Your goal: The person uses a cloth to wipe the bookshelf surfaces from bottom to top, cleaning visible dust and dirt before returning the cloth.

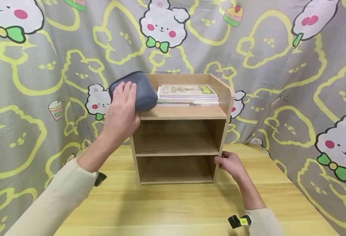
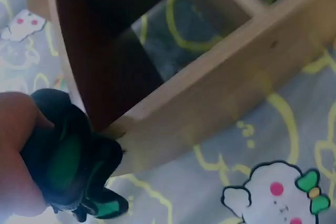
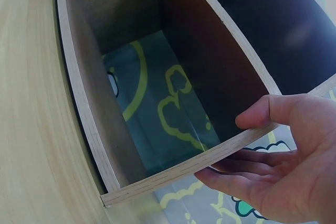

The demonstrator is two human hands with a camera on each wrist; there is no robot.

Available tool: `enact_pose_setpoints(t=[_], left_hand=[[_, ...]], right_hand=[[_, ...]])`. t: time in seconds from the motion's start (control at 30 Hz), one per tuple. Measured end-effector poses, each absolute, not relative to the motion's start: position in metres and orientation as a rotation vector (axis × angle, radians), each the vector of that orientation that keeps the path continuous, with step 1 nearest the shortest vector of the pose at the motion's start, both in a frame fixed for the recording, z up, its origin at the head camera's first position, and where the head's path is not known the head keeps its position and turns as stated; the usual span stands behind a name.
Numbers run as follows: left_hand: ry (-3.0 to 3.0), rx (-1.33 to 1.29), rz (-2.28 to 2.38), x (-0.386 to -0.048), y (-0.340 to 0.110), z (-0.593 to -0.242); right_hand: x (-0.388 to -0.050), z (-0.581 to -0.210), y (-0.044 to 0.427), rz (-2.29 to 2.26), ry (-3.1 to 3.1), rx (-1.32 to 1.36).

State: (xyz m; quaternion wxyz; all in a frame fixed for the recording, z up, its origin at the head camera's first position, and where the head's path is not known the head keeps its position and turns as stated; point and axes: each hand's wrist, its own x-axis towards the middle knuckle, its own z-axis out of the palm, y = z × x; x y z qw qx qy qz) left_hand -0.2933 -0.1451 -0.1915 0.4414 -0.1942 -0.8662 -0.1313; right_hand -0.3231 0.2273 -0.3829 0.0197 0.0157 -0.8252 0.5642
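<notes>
A small wooden shelf unit (image 1: 182,154) stands on the table, with two open compartments below a railed top. My left hand (image 1: 124,106) holds a folded blue-grey cloth (image 1: 144,93) at the top left corner of the unit. In the left wrist view the cloth (image 2: 63,161) looks dark and bunched beside the wooden side panel. At the lower right, my right hand (image 1: 230,164) grips the unit's side panel (image 3: 173,174). Its thumb lies on the inner side and its fingers on the outer side, as the right wrist view shows.
A stack of books (image 1: 187,95) lies on the top shelf, right of the cloth. The wood-grain table (image 1: 161,209) extends in front of the unit. A patterned curtain (image 1: 267,65) hangs close behind it and on both sides.
</notes>
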Motion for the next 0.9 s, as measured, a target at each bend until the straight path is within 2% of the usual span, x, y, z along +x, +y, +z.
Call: enact_pose_setpoints(t=[0.23, 0.57, 0.9], left_hand=[[-2.486, -0.293, -0.353, -0.304, -0.138, -0.144], [-2.929, -0.12, -0.311, -0.338, -0.131, -0.092], [-3.082, -0.139, -0.213, -0.356, -0.124, -0.075]], right_hand=[[-0.321, -0.379, 0.227, 1.739, -2.568, 0.073], [-0.323, -0.381, 0.227, 1.722, -2.584, 0.075], [-0.324, -0.383, 0.228, 1.719, -2.586, 0.072]])
